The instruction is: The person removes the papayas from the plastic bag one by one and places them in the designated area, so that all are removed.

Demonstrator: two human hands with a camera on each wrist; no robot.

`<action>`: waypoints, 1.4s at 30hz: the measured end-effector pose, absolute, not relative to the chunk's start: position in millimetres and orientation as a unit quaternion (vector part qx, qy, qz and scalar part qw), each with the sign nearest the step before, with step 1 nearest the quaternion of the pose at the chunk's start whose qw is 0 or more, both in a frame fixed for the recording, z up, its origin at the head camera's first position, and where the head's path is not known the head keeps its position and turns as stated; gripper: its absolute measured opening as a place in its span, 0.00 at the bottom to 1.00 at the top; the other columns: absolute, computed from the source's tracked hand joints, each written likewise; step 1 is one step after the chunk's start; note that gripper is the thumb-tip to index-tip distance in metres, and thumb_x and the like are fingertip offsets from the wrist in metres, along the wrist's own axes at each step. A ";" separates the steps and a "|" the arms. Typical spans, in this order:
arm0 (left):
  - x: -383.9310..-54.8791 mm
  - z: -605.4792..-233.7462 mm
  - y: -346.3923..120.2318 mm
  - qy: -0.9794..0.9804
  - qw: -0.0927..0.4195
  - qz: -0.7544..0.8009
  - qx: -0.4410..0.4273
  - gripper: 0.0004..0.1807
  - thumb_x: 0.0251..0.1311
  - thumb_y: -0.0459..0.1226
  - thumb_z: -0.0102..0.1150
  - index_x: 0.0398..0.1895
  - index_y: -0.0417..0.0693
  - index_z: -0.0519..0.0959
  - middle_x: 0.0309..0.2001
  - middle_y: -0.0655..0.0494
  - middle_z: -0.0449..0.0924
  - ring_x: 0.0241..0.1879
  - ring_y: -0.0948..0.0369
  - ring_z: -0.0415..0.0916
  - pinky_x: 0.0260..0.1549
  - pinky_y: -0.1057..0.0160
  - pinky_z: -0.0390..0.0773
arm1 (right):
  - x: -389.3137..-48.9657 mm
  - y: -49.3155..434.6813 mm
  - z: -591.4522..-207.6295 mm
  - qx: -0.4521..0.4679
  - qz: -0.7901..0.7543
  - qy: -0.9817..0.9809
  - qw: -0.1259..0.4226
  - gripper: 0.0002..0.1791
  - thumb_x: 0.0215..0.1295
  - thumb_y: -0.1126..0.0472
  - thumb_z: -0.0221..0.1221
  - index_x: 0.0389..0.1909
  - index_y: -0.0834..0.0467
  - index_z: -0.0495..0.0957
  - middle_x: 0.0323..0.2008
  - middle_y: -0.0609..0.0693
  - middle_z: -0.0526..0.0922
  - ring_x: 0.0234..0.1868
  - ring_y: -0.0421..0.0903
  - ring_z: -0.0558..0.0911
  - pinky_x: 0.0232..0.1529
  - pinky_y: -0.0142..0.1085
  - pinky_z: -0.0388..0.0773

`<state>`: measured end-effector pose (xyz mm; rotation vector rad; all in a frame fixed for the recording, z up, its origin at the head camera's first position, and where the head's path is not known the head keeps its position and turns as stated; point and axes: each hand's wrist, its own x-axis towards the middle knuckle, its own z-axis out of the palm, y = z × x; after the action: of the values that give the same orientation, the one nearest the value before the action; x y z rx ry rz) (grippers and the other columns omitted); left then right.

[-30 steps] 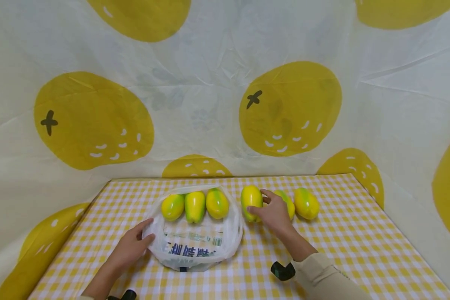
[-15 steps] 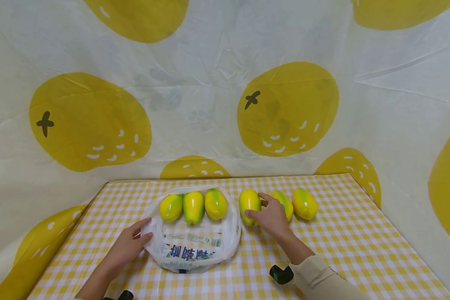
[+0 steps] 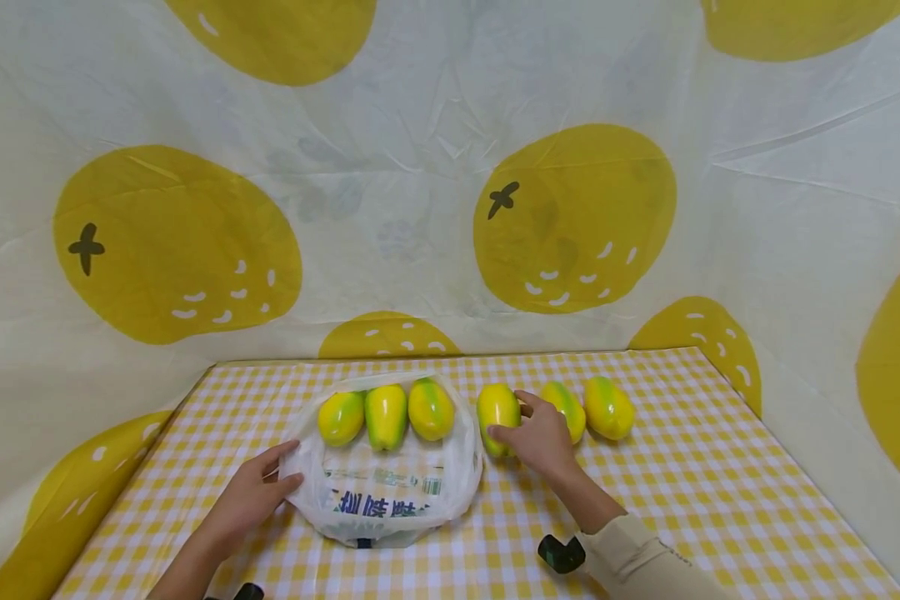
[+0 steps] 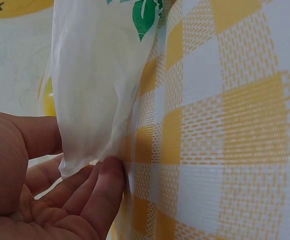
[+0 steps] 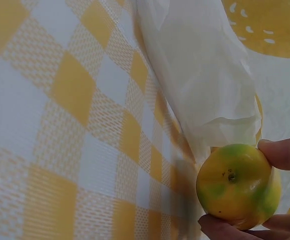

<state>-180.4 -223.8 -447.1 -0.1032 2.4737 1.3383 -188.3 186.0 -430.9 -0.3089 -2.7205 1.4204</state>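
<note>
In the head view, my left hand (image 3: 246,500) holds the edge of a white plastic bag (image 3: 462,475) at its nine o'clock, while my right hand (image 3: 542,442) grips a yellow-green fruit (image 3: 497,408) just outside the bag, toward two o'clock. Three similar fruits (image 3: 386,417) lie inside the bag toward twelve. At three o'clock from my held fruit, a partly hidden fruit (image 3: 572,408) sits behind my fingers, beside a fully visible fruit (image 3: 610,408) on the checked tablecloth (image 3: 720,500).

In the left wrist view, my hand, at eight o'clock, has the bag's edge between thumb and fingers; plastic hides one tip, and a green leaf print (image 4: 143,19) is cut off at twelve.

In the right wrist view, my fingers, cropped at the frame's edge, pinch the fruit at four o'clock. I cannot tell whether it touches the bag behind it.
</note>
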 end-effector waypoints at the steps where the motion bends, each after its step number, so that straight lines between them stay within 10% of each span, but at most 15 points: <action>1: -180.2 -447.6 -224.4 0.867 0.163 0.469 -0.037 0.37 0.75 0.39 0.58 0.82 0.41 0.57 0.81 0.29 0.51 0.78 0.32 0.57 0.69 0.39 0.73 | -188.2 185.6 -431.0 -0.100 0.458 -0.883 0.029 0.45 0.57 0.53 0.75 0.74 0.61 0.70 0.65 0.68 0.81 0.67 0.65 0.79 0.59 0.54 0.83; 23: -178.6 -452.1 -221.4 0.886 0.149 0.438 -0.039 0.37 0.75 0.42 0.58 0.82 0.42 0.59 0.78 0.30 0.59 0.76 0.35 0.64 0.68 0.39 0.74 | -181.5 179.5 -426.2 -0.037 0.324 -0.945 0.030 0.46 0.62 0.47 0.72 0.76 0.63 0.67 0.69 0.63 0.79 0.66 0.64 0.80 0.65 0.61 0.77; 36: -177.3 -453.0 -219.4 0.886 0.140 0.440 -0.037 0.36 0.74 0.42 0.59 0.81 0.44 0.60 0.78 0.31 0.62 0.75 0.37 0.66 0.66 0.43 0.77 | -170.0 163.9 -415.7 0.066 0.219 -0.942 0.246 0.31 0.61 0.53 0.73 0.62 0.64 0.80 0.63 0.61 0.84 0.58 0.61 0.86 0.55 0.56 0.85; 42: -177.4 -452.1 -220.6 0.890 0.139 0.432 -0.046 0.37 0.74 0.43 0.60 0.81 0.45 0.61 0.77 0.31 0.62 0.73 0.36 0.68 0.62 0.47 0.81 | -172.0 152.2 -412.9 0.072 0.291 -0.932 0.202 0.34 0.63 0.52 0.72 0.66 0.62 0.77 0.65 0.60 0.82 0.64 0.61 0.83 0.63 0.55 0.81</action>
<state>-177.4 -220.6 -452.1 -0.1316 2.5741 1.2477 -172.0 152.2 -412.9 0.2013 -2.6040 0.8133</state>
